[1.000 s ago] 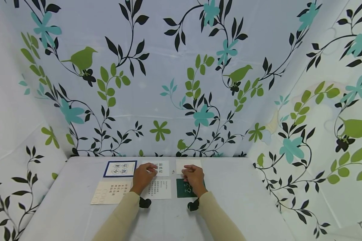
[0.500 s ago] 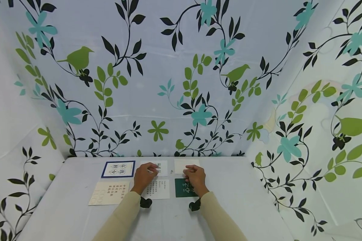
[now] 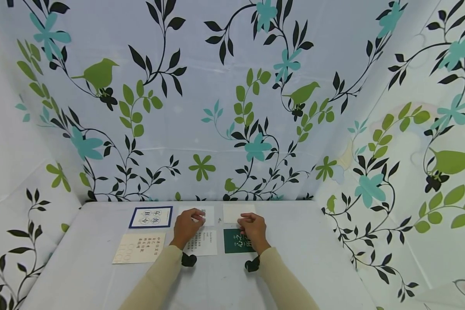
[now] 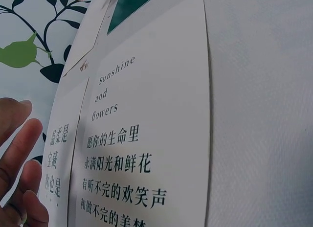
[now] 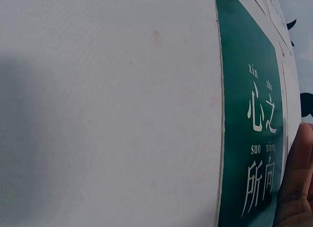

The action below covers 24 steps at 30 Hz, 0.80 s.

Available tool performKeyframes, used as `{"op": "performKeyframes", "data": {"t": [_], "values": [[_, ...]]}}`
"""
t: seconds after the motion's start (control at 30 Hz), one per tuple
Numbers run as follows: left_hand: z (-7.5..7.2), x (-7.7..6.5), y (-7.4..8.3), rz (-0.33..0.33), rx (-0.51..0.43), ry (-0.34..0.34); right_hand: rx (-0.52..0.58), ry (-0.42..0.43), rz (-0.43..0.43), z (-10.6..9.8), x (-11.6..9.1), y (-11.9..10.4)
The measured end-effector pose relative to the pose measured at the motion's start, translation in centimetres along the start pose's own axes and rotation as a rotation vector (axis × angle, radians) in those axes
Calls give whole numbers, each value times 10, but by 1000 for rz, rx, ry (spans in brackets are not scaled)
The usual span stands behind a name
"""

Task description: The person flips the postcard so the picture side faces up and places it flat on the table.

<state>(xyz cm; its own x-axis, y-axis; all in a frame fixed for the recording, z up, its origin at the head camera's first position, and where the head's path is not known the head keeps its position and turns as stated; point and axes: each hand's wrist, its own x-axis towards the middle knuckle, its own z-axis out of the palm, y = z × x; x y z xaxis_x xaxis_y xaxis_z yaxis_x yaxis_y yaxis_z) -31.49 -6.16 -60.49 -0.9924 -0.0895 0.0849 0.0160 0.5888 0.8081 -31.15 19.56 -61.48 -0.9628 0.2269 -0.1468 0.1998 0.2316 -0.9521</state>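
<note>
My left hand hovers with loosely bent fingers and nothing in them. It overlaps a white card printed with dark characters and, below it, a white "Sunshine and flowers" card. Over on the right, my right hand also has relaxed, bent fingers and holds nothing. It covers part of a dark green card with white characters and the lower right corner of a plain cream card. In the left wrist view, the left fingers are beside the character card.
A blue-bordered card and a larger cream card with dark characters lie to the left. All the cards lie on a white-covered table. Patterned cloth with leaves and birds hangs behind and at the sides.
The head view has shifted slightly, so the cards appear a little further left. My right hand has drifted slightly right relative to the cards; the left hand has barely moved.
</note>
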Motion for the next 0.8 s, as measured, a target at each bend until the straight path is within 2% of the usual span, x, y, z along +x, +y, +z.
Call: {"op": "performKeyframes", "data": {"t": [0.2,0.43,0.8], "values": [[5,2,1,-2,1,3,-5,2,16,-4,1,-1],[9,2,6,15,-17,-19,-25,44,30,-8,2,-4],[19,4,12,-6,-31,-33,-30,71,50,-16,10,2]]}}
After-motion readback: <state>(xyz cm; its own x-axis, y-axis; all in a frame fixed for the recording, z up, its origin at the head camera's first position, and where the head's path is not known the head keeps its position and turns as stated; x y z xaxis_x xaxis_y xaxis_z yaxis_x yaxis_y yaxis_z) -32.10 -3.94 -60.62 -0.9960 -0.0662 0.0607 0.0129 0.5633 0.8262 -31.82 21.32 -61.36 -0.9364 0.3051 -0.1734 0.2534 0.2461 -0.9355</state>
